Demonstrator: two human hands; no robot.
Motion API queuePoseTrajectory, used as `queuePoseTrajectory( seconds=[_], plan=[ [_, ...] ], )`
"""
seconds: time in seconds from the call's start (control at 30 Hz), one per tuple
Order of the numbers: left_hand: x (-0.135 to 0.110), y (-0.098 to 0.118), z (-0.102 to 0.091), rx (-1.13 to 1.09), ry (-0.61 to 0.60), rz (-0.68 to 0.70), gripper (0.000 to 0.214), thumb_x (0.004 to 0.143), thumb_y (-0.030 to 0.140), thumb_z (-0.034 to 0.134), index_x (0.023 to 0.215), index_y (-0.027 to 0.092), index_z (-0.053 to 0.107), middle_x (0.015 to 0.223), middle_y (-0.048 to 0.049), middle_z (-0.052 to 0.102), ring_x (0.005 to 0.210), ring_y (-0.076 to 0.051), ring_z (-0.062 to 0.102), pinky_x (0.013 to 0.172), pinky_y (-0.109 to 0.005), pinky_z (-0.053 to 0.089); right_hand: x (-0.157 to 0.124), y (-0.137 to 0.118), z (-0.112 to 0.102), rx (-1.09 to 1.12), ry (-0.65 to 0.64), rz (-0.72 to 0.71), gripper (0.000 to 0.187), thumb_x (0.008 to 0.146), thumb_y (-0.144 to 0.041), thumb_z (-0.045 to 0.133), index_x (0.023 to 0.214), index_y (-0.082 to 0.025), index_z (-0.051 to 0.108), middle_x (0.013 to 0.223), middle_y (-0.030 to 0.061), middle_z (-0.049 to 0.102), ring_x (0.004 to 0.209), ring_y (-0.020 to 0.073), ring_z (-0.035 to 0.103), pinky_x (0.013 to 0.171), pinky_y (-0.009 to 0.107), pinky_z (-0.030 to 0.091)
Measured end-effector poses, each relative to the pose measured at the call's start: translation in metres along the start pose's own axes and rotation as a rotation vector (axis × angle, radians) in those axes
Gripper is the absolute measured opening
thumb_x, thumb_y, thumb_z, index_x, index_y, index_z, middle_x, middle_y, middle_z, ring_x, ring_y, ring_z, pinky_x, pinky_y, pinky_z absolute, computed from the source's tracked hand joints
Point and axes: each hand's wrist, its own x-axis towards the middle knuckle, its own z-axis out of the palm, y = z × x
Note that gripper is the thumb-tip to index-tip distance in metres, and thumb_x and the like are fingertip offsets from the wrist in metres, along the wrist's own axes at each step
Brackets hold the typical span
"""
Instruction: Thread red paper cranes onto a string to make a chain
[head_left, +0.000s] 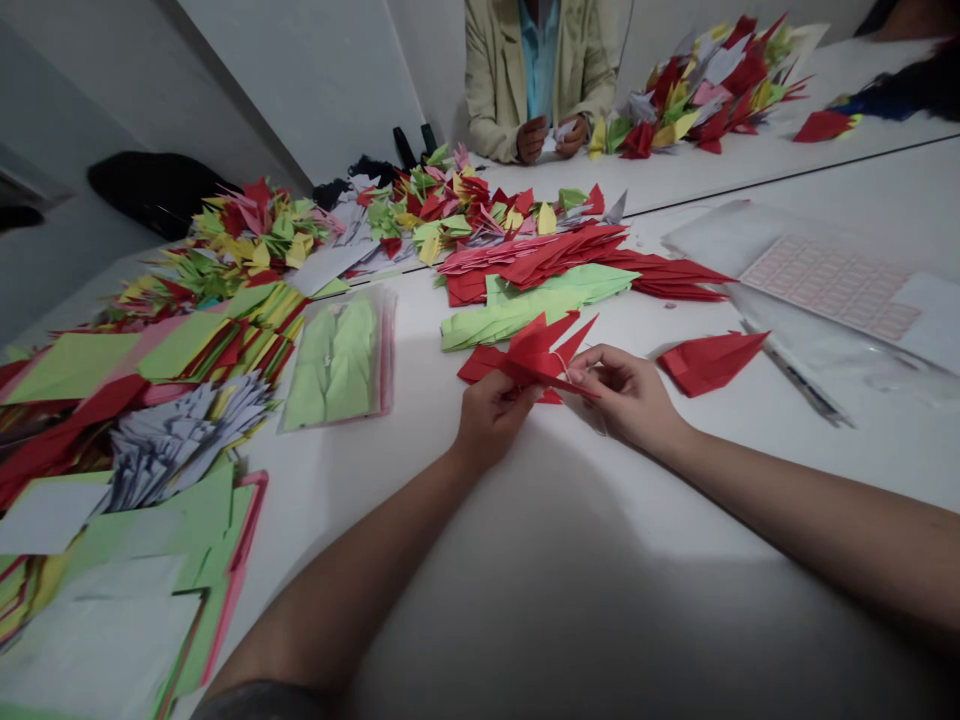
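Note:
A red origami crane [541,345], its pointed flaps spread upward, is held over the white table. My left hand [489,412] pinches its lower left side between thumb and fingers. On the right, my right hand [626,392] grips the crane's edge with closed fingertips; a thin pale line shows beside them, too small to name. Partly hidden behind my left hand lies more folded red paper [478,364]. A flat folded red paper piece [709,362] rests just right of my right hand. Beyond both hands are stacks of folded green paper [540,305] and folded red paper [570,255].
Heaps of coloured folded paper [450,205] line the table's far side. Paper sheets [127,590] and grey folded strips [184,435] lie left, near a plastic packet [337,360]. A pen [806,385] and clear plastic sleeve [832,285] lie right. Opposite, a person [541,80] handles white paper.

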Motion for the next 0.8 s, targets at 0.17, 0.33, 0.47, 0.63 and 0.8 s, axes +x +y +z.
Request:
queuePoseTrajectory(
  seconds=[0.17, 0.33, 0.47, 0.63, 0.8],
  plan=[
    [0.0002, 0.0050, -0.0001, -0.024, -0.085, 0.003, 0.021, 0.084, 0.035, 0.064, 0.078, 0.015, 0.066, 0.068, -0.0017, 0.060, 0.063, -0.013, 0.053, 0.056, -0.024, 0.042, 0.0016, 0.0021, -0.0004, 0.052, 0.108, -0.105, 0.026, 0.085, -0.046, 0.064, 0.083, -0.020, 0.062, 0.061, -0.0027, 0.054, 0.053, 0.0110, 0.047, 0.049, 0.024, 0.036],
    [0.0011, 0.0079, -0.0012, -0.074, -0.097, -0.047, 0.023, 0.087, 0.037, 0.060, 0.077, 0.016, 0.061, 0.067, 0.0002, 0.055, 0.062, -0.012, 0.048, 0.057, -0.025, 0.040, 0.0045, 0.0013, -0.0018, -0.003, 0.131, -0.079, 0.031, 0.076, -0.043, 0.074, 0.065, -0.018, 0.057, 0.055, -0.0027, 0.054, 0.051, 0.0101, 0.045, 0.049, 0.024, 0.035],
    [0.0019, 0.0067, -0.0022, -0.114, -0.006, -0.083, 0.035, 0.092, 0.039, 0.053, 0.065, 0.018, 0.046, 0.060, 0.0029, 0.041, 0.057, -0.011, 0.039, 0.054, -0.025, 0.032, 0.0072, 0.0053, -0.0013, 0.022, 0.119, 0.022, 0.035, 0.070, -0.046, 0.078, 0.064, -0.017, 0.060, 0.051, -0.0028, 0.053, 0.047, 0.0090, 0.042, 0.045, 0.024, 0.032],
    [0.0014, 0.0065, -0.0023, -0.088, 0.041, -0.062, 0.038, 0.093, 0.039, 0.052, 0.064, 0.019, 0.039, 0.061, 0.0033, 0.037, 0.058, -0.011, 0.035, 0.056, -0.025, 0.029, 0.0070, 0.0047, -0.0003, 0.129, 0.091, 0.131, 0.036, 0.074, -0.052, 0.072, 0.070, -0.017, 0.064, 0.051, -0.0023, 0.054, 0.043, 0.0083, 0.041, 0.042, 0.023, 0.028],
    [0.0012, 0.0070, -0.0028, -0.109, 0.051, -0.088, 0.038, 0.094, 0.040, 0.050, 0.064, 0.018, 0.039, 0.062, 0.0030, 0.036, 0.060, -0.012, 0.035, 0.058, -0.026, 0.030, 0.0071, -0.0008, -0.0022, 0.149, 0.142, 0.102, 0.030, 0.077, -0.046, 0.072, 0.073, -0.017, 0.065, 0.050, -0.0034, 0.052, 0.045, 0.0074, 0.039, 0.044, 0.023, 0.025]
  ],
)
